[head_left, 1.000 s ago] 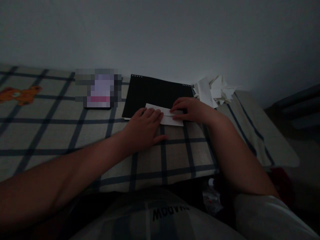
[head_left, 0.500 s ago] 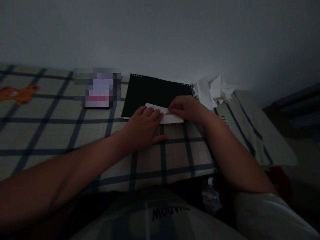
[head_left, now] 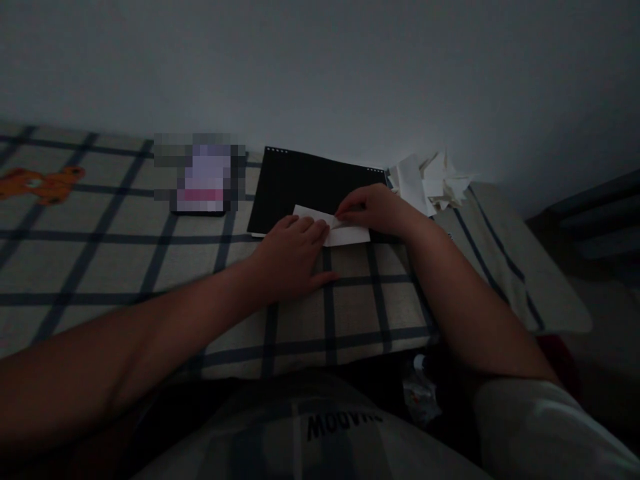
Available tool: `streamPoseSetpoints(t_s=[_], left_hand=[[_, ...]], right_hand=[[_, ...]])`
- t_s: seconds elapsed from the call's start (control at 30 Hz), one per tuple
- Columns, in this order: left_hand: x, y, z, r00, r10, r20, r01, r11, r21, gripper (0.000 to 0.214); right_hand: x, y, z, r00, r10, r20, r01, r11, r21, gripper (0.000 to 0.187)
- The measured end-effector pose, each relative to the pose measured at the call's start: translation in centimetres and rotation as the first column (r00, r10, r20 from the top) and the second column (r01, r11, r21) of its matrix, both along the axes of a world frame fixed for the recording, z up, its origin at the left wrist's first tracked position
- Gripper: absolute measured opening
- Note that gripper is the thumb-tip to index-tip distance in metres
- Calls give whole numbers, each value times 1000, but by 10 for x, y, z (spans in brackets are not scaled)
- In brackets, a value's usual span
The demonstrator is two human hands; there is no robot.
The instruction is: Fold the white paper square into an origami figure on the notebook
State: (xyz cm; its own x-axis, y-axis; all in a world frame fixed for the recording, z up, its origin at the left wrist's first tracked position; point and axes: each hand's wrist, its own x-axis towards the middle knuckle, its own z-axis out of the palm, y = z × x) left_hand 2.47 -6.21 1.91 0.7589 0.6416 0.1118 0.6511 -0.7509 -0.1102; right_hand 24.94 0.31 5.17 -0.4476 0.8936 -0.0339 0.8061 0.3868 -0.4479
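Left hand (head_left: 291, 257) on paper (head_left: 351, 235) — capped container (head_left: 421, 399) below, contents unclear

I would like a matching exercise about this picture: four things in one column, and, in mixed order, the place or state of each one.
1. left hand
2. right hand
3. device with lit screen
4. paper heap

A. right of the black pad
B. laid partly over the white sheet
C. left of the black pad
D. pinching at the white sheet

Pairs: 1-B, 2-D, 3-C, 4-A
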Motion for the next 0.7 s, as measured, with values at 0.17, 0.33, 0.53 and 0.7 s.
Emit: streamPoseSetpoints(t_s=[0.17,0.33,0.53,0.7], left_hand=[[2,-5,-4,1000,2,4,-2,1000,-8,82],[1,-7,-9,1000,20,4,-20,1000,11,83],[-6,3,-7,999,-3,42,4,1000,-16,85],[-6,3,-6,996,-54,65,54,999,-6,86]], right_hand=[[-7,13,9,991,74,114,-71,997,-28,23],[-13,14,12,982,52,181,-54,999,5,25],[-9,8,9,992,-24,123,28,999,-28,22],[-8,10,8,993,6,117,-3,999,-34,22]])
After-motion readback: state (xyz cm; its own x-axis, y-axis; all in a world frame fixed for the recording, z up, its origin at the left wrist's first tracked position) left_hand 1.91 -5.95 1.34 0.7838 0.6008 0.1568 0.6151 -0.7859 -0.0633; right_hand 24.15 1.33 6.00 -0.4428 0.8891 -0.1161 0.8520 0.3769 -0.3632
